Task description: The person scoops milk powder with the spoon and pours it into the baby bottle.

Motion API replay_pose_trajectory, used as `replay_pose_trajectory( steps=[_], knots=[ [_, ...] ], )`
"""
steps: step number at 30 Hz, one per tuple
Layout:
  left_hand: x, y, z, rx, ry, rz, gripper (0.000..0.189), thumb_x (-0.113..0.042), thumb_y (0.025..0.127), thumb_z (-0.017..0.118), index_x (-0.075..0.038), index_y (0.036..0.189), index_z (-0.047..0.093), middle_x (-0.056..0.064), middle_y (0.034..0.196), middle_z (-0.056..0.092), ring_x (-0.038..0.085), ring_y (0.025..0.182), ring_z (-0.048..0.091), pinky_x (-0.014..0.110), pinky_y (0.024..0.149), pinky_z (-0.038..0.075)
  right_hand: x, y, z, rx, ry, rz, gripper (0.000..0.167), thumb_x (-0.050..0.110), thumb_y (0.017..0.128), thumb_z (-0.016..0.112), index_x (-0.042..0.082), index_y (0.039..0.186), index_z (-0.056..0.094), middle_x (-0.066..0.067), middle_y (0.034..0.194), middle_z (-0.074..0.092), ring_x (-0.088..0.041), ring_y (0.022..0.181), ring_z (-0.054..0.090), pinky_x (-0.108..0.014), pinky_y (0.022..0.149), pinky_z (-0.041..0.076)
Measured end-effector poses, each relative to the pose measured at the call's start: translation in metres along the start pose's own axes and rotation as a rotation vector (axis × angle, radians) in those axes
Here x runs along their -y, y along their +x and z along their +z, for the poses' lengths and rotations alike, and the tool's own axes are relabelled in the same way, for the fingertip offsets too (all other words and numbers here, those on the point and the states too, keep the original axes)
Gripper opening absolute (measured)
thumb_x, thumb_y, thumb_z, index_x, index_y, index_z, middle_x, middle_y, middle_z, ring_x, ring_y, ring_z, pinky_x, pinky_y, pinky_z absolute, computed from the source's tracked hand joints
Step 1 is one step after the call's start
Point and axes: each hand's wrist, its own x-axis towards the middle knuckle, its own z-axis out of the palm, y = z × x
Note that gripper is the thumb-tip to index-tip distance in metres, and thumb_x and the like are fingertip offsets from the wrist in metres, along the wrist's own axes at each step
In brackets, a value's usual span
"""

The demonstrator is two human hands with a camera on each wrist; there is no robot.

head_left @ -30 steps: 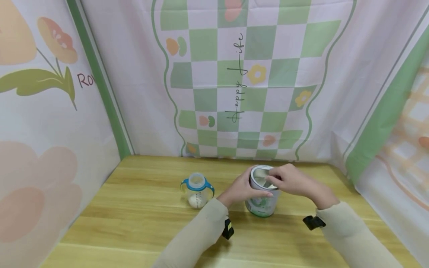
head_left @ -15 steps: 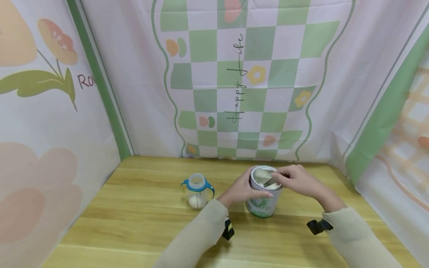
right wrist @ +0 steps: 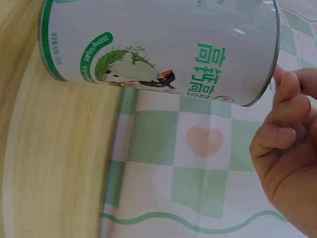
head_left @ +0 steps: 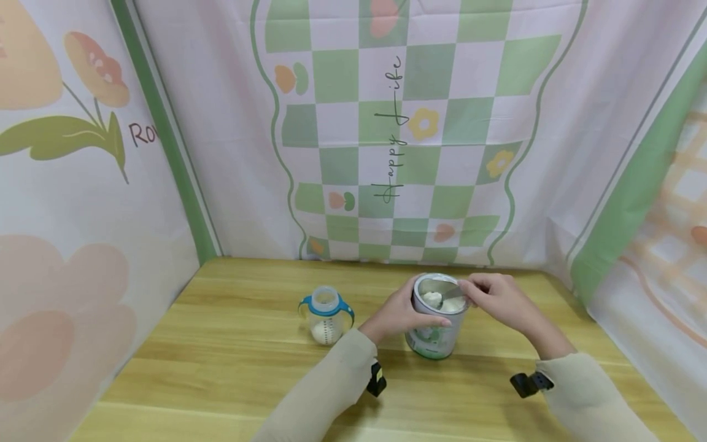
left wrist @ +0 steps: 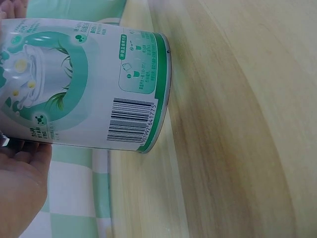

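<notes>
A white and green milk powder can (head_left: 433, 341) stands on the table with its top uncovered and pale powder inside. My left hand (head_left: 399, 312) grips it near the rim, thumb across the front. In the left wrist view, fingers of that hand (left wrist: 22, 183) lie against the can's side. At the right of the opening, my right hand (head_left: 493, 299) pinches the handle of a scoop (head_left: 454, 293), whose bowl carries a heap of white powder within the can. The right wrist view has the curled right hand (right wrist: 292, 134) at the rim; the scoop is hidden there.
A clear baby bottle (head_left: 324, 331) with a blue two-handled collar stands uncapped to the left, white powder in its bottom. The wooden table (head_left: 221, 344) ends at a printed curtain (head_left: 381, 153) behind; more printed cloth hangs at both sides.
My right hand has drawn back to the right from over the opening. The scoop's powder heap now shows inside the can. The left hand, can and bottle have stayed in place.
</notes>
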Motion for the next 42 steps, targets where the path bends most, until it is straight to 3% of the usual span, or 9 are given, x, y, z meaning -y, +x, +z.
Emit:
replay_pose_trajectory(
  steps=[7, 17, 31, 42],
  knots=[
    [0.0, -0.001, 0.0, -0.004, -0.005, -0.008, 0.08, -0.032, 0.08, 0.087, -0.037, 0.144, 0.04, -0.014, 0.127, 0.056, 0.006, 0.111, 0.058, 0.032, 0.093, 0.049, -0.001, -0.003, 0.003, -0.109, -0.047, -0.074, 0.04, 0.029, 0.103, 0.059, 0.016, 0.066, 0.055, 0.005, 0.054, 0.043, -0.011, 0.046, 0.038, -0.028, 0.045, 0.036],
    [-0.002, -0.002, 0.0, -0.011, -0.007, -0.021, 0.082, -0.035, 0.08, 0.087, -0.037, 0.146, 0.039, -0.014, 0.13, 0.055, 0.006, 0.114, 0.056, 0.034, 0.095, 0.048, -0.004, -0.003, 0.004, -0.177, -0.056, -0.151, 0.036, 0.022, 0.102, 0.063, 0.023, 0.067, 0.055, 0.008, 0.054, 0.045, -0.01, 0.045, 0.039, -0.027, 0.044, 0.036],
    [0.0, -0.001, 0.0, -0.015, 0.005, 0.017, 0.083, -0.032, 0.08, 0.088, -0.033, 0.147, 0.039, -0.015, 0.13, 0.055, 0.005, 0.115, 0.056, 0.032, 0.096, 0.047, -0.011, -0.006, -0.001, -0.138, 0.127, 0.093, 0.041, 0.039, 0.105, 0.053, 0.008, 0.082, 0.066, -0.007, 0.068, 0.058, -0.013, 0.048, 0.035, -0.031, 0.043, 0.035],
    [0.001, -0.001, 0.001, -0.043, 0.038, -0.02, 0.085, -0.035, 0.078, 0.089, -0.034, 0.147, 0.04, -0.015, 0.13, 0.054, 0.006, 0.116, 0.055, 0.035, 0.096, 0.047, -0.03, -0.015, 0.001, -0.075, 0.321, 0.207, 0.042, 0.035, 0.106, 0.052, -0.001, 0.087, 0.065, -0.002, 0.069, 0.055, -0.01, 0.057, 0.044, -0.028, 0.053, 0.042]
  ],
)
